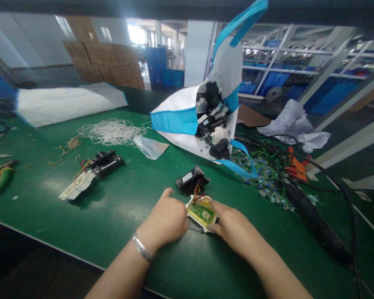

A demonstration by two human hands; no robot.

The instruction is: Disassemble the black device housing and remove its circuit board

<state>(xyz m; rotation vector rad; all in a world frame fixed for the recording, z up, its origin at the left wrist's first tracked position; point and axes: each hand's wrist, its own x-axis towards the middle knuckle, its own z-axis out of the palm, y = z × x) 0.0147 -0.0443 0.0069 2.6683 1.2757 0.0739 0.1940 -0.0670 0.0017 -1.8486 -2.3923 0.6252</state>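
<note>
A white plastic housing with a green circuit board (202, 211) inside lies on the green table in front of me. My right hand (229, 222) grips its right edge between thumb and fingers. Against the left edge, my left hand (171, 214) is closed, its fingers curled under; whatever they hold is hidden. Red, yellow and dark wires run from the board to a black plastic unit (191, 180) with a pale label, just behind it. A similar pair, a black unit (108, 164) joined by wires to a white housing (77, 185), lies to the left.
A white-and-blue bag (174, 120) lies tipped behind, full of black and white parts. Beside it are a white wire heap (114, 132) and a clear plastic bag (151, 147). Green-handled pliers (1, 180) lie far left. Green scraps (264, 178) and a black cable (318, 224) are at right.
</note>
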